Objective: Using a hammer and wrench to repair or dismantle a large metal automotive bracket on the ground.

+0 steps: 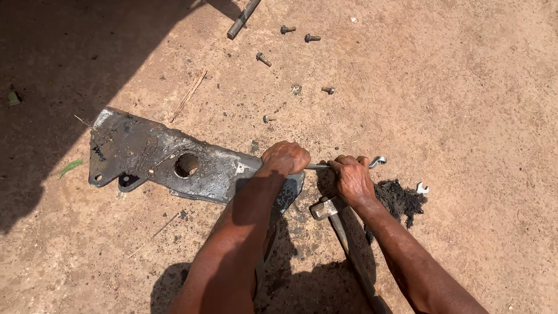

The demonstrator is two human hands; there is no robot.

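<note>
Left hand (285, 158) on metal bracket (168, 160), right hand (351, 177) gripping wrench (375, 161)

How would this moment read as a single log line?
left hand: pressing greasy grey metal bracket | right hand: gripping silver spanner | hammer on dirt

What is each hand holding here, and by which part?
The right hand grips a wrench along its shaft, the open end sticking out past the fingers. The left hand presses on the right end of a greasy metal bracket.
</note>
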